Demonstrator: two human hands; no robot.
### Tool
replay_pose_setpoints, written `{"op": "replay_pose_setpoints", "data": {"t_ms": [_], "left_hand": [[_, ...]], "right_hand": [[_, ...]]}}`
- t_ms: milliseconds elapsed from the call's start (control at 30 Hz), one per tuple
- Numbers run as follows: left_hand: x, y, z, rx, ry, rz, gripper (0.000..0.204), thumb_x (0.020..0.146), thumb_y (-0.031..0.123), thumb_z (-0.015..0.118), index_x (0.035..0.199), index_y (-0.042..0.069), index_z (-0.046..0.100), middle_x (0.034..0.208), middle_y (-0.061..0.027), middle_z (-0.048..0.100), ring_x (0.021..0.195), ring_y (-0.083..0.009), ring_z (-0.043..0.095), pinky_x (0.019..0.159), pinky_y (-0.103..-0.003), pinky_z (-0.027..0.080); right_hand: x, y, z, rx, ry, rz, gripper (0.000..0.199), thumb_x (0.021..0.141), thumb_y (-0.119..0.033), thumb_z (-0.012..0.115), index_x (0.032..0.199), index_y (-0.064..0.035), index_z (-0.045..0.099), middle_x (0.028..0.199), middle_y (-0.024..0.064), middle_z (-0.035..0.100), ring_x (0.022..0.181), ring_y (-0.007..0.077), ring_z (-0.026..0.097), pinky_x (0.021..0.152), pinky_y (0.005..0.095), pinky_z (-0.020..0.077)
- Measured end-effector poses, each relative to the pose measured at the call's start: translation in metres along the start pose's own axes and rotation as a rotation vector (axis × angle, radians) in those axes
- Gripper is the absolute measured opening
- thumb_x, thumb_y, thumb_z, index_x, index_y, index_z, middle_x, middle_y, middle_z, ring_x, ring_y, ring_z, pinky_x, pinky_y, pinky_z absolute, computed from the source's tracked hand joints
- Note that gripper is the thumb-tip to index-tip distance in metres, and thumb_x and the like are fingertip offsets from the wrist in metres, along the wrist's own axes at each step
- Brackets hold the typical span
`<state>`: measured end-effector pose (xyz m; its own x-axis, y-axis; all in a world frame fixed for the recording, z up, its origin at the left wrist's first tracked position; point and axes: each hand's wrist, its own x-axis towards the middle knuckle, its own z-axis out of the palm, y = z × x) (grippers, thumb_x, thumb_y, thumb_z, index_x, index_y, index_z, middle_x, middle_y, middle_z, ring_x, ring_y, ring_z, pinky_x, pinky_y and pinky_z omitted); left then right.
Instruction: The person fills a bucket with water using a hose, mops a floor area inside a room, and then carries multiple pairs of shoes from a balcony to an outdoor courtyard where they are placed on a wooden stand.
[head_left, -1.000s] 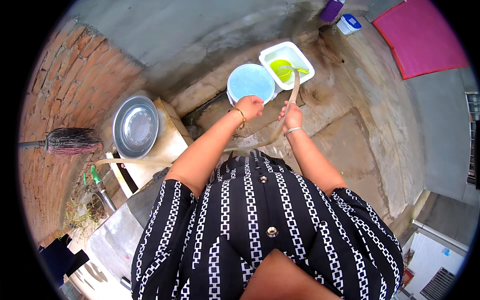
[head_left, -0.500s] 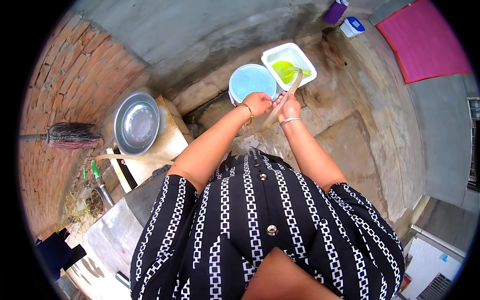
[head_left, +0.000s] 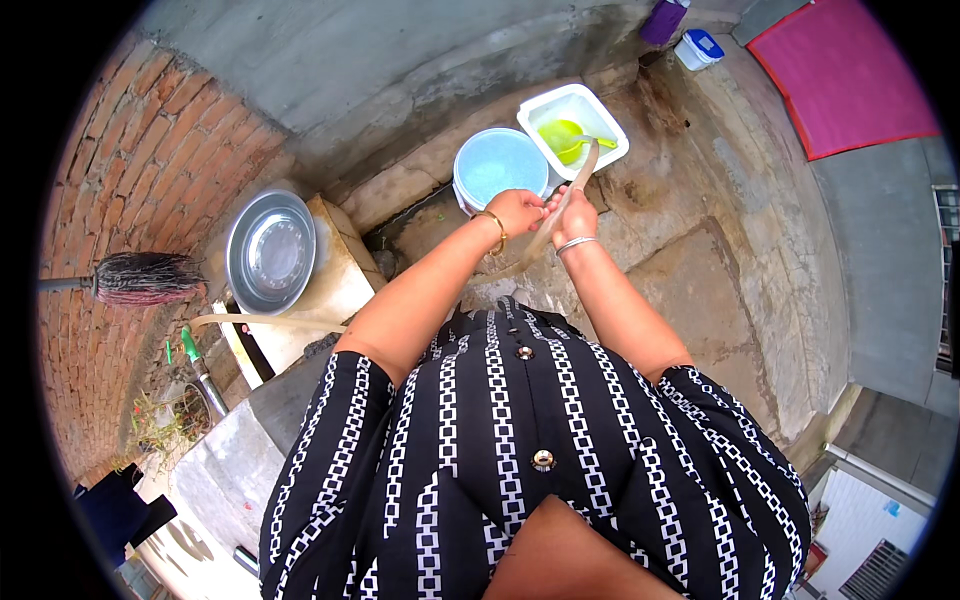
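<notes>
Our left hand [head_left: 517, 211] has come across to meet the right hand [head_left: 577, 215], both now on the near side of the white tub [head_left: 600, 112]. Right fingers wrap the pale hose [head_left: 584, 170], whose end hangs over the tub; left fingertips bunch beside them, and we cannot tell whether they grip anything. Inside the tub lies a green dipper [head_left: 562, 140]; just left of it stands a round bucket [head_left: 461, 196]. We do best, probably, to bend the hose gently and aim within the tub's rim.
</notes>
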<state>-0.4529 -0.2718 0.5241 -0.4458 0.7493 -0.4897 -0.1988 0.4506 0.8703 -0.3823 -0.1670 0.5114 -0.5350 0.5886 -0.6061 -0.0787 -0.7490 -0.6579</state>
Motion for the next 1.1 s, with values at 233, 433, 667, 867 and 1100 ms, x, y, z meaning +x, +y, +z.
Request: {"op": "replay_pose_setpoints", "data": {"t_ms": [233, 433, 667, 867, 1100], "left_hand": [[0.000, -0.001, 0.004, -0.015, 0.005, -0.004, 0.027, 0.083, 0.016, 0.058, 0.105, 0.001, 0.057, 0.091, -0.0051, 0.063, 0.076, -0.0124, 0.061, 0.066, -0.025, 0.049], [0.002, -0.003, 0.006, 0.005, 0.009, -0.014, 0.025, 0.083, 0.015, 0.057, 0.104, 0.002, 0.058, 0.090, -0.0051, 0.063, 0.076, -0.0118, 0.061, 0.063, -0.024, 0.048], [0.006, -0.003, 0.012, -0.002, 0.002, -0.013, 0.024, 0.084, 0.015, 0.057, 0.103, 0.002, 0.058, 0.090, -0.0050, 0.063, 0.077, -0.0116, 0.061, 0.064, -0.024, 0.048], [0.010, 0.002, 0.016, -0.046, -0.005, -0.017, 0.022, 0.084, 0.015, 0.057, 0.102, 0.002, 0.059, 0.090, -0.0052, 0.063, 0.076, -0.0112, 0.060, 0.065, -0.025, 0.049], [0.010, -0.016, 0.011, -0.104, 0.071, -0.052, 0.018, 0.082, 0.009, 0.050, 0.096, 0.003, 0.061, 0.081, -0.0023, 0.061, 0.069, -0.0096, 0.058, 0.061, -0.023, 0.048]], "right_hand": [[0.000, 0.001, -0.003, 0.011, -0.005, 0.011, 0.028, 0.093, -0.029, 0.035, 0.093, -0.0021, 0.043, 0.067, 0.0053, 0.044, 0.052, 0.0153, 0.042, 0.046, 0.0306, 0.0390], [0.000, 0.000, -0.005, -0.015, -0.030, 0.029, 0.031, 0.095, -0.031, 0.031, 0.095, -0.0024, 0.043, 0.070, 0.0042, 0.043, 0.056, 0.0152, 0.041, 0.049, 0.0307, 0.0404], [0.002, -0.004, -0.009, -0.021, -0.014, 0.027, 0.031, 0.095, -0.031, 0.031, 0.095, -0.0026, 0.043, 0.070, 0.0040, 0.043, 0.056, 0.0151, 0.040, 0.050, 0.0308, 0.0398], [0.009, -0.009, -0.014, -0.016, -0.004, 0.045, 0.031, 0.095, -0.031, 0.032, 0.095, -0.0031, 0.044, 0.069, 0.0038, 0.043, 0.055, 0.0152, 0.041, 0.050, 0.0310, 0.0395], [0.014, 0.013, -0.013, -0.121, 0.004, 0.169, 0.030, 0.095, -0.032, 0.032, 0.094, -0.0044, 0.044, 0.066, 0.0035, 0.044, 0.053, 0.0148, 0.041, 0.049, 0.0308, 0.0393]]}}
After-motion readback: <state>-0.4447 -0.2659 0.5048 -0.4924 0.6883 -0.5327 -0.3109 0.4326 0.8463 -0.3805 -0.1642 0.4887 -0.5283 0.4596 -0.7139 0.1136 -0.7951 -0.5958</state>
